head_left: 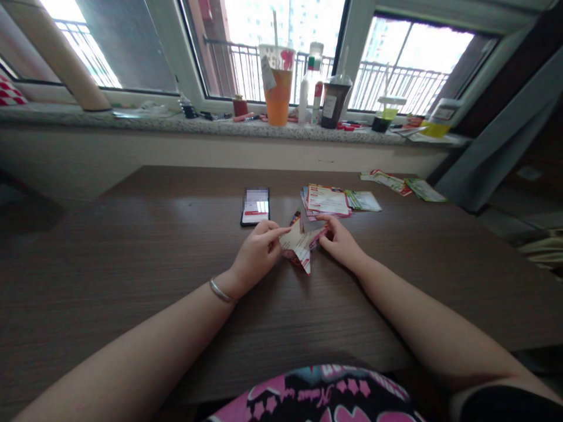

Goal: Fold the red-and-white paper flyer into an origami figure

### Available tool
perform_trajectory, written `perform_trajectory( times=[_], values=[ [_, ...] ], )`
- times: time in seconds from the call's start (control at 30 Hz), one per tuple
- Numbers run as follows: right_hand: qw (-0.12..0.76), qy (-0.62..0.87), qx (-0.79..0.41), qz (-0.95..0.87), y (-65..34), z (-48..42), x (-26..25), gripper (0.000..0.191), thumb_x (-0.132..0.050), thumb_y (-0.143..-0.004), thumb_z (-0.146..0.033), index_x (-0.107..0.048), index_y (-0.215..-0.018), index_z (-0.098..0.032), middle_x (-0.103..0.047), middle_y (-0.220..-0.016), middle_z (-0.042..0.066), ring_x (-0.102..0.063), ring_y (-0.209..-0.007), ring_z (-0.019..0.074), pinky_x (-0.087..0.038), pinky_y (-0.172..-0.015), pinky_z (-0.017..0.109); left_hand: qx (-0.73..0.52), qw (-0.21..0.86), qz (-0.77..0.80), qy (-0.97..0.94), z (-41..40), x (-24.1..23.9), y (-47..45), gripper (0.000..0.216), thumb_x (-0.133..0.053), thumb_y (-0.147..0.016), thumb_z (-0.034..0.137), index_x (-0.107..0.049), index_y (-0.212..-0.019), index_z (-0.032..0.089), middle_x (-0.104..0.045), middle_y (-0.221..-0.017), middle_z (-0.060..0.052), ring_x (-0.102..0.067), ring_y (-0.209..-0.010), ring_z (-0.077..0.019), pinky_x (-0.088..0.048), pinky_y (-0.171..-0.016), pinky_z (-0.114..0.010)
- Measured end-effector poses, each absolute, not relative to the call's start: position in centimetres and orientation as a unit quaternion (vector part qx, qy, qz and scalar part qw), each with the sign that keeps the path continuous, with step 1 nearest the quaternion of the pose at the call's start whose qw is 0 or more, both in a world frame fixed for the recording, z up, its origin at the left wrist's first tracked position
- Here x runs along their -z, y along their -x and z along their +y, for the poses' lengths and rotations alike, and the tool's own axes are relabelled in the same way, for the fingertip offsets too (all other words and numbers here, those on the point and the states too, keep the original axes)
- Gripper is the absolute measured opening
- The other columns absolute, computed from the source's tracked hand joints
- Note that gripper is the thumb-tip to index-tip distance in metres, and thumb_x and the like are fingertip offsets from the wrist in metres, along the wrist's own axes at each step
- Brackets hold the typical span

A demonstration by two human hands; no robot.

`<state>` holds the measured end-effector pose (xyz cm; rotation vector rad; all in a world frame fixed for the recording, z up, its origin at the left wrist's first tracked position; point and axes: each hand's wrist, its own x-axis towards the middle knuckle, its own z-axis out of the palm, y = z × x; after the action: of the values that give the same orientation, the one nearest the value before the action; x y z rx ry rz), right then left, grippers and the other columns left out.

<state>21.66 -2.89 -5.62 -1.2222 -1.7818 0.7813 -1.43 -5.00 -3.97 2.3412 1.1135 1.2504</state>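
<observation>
A piece of printed paper folded into a pointed, star-like shape [300, 241] rests on the brown table between my hands. My left hand [263, 249] grips its left side, the index finger stretched along the upper surface and the other fingers curled. At the opposite side, my right hand [338, 239] pinches a coloured point of the paper between thumb and fingers. Just beyond my right hand lies a stack of printed sheets [328, 200]. Behind my left hand is a phone [255, 206] with its screen lit.
Green and white packets [364, 200] lie beside the stack, with more strips [391, 183] at the table's far right. On the granite sill [211, 126] stand a tall orange drink cup [278, 97], a dark drink cup [334, 104], bottles and pens. A grey curtain [497, 140] hangs at right.
</observation>
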Motion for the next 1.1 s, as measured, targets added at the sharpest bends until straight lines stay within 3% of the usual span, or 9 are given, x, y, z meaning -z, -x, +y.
perform_trajectory(
  times=[0.23, 0.43, 0.67, 0.93, 1.1],
  values=[
    [0.374, 0.504, -0.269, -0.731, -21.86, -3.09, 5.33, 0.032, -0.050, -0.075, -0.020, -0.057, -0.107, -0.020, -0.053, -0.069, -0.004, -0.049, -0.061, 0.0136, -0.041, -0.063, 0.028, -0.381, 0.093, 0.380, -0.838, -5.10, 3.74, 1.52, 0.024, -0.054, -0.087, 0.016, -0.067, -0.107, 0.020, -0.066, -0.105, -0.007, -0.059, -0.099, -0.0212, -0.051, -0.090, -0.042],
    [0.374, 0.503, -0.278, -0.728, -21.90, -3.11, 5.29, 0.022, -0.053, -0.077, -0.026, -0.057, -0.097, -0.020, -0.058, -0.074, -0.002, -0.052, -0.065, 0.0143, -0.042, -0.066, 0.029, -0.336, 0.087, 0.379, -0.858, -5.60, 3.36, 1.59, 0.031, -0.066, -0.080, 0.023, -0.064, -0.111, 0.020, -0.067, -0.110, -0.008, -0.061, -0.100, -0.0234, -0.052, -0.089, -0.041],
    [0.379, 0.513, -0.285, -0.716, -21.95, -2.94, 5.64, 0.028, -0.066, -0.071, -0.034, -0.058, -0.093, -0.019, -0.060, -0.075, -0.001, -0.054, -0.067, 0.0148, -0.043, -0.066, 0.029, -0.300, 0.098, 0.420, -0.851, -5.31, 4.03, 1.71, 0.033, -0.066, -0.079, 0.023, -0.062, -0.113, 0.022, -0.068, -0.110, -0.006, -0.062, -0.100, -0.0241, -0.051, -0.088, -0.041],
    [0.366, 0.505, -0.333, -0.707, -21.87, -2.96, 5.52, 0.024, -0.068, -0.071, -0.035, -0.060, -0.087, -0.019, -0.061, -0.071, -0.002, -0.054, -0.064, 0.0145, -0.043, -0.062, 0.028, -0.297, 0.166, 0.425, -0.839, -5.47, 4.11, 1.71, 0.026, -0.062, -0.082, 0.023, -0.063, -0.108, 0.023, -0.066, -0.108, -0.003, -0.063, -0.097, -0.0206, -0.050, -0.084, -0.035],
    [0.346, 0.494, -0.307, -0.736, -21.96, -3.12, 5.59, 0.027, -0.068, -0.073, -0.037, -0.061, -0.092, -0.019, -0.066, -0.083, 0.002, -0.059, -0.075, 0.0176, -0.047, -0.074, 0.033, -0.300, 0.183, 0.422, -0.836, -5.52, 4.06, 1.72, 0.031, -0.062, -0.081, 0.020, -0.062, -0.111, 0.022, -0.064, -0.108, -0.004, -0.061, -0.098, -0.0201, -0.049, -0.087, -0.034]
  ],
)
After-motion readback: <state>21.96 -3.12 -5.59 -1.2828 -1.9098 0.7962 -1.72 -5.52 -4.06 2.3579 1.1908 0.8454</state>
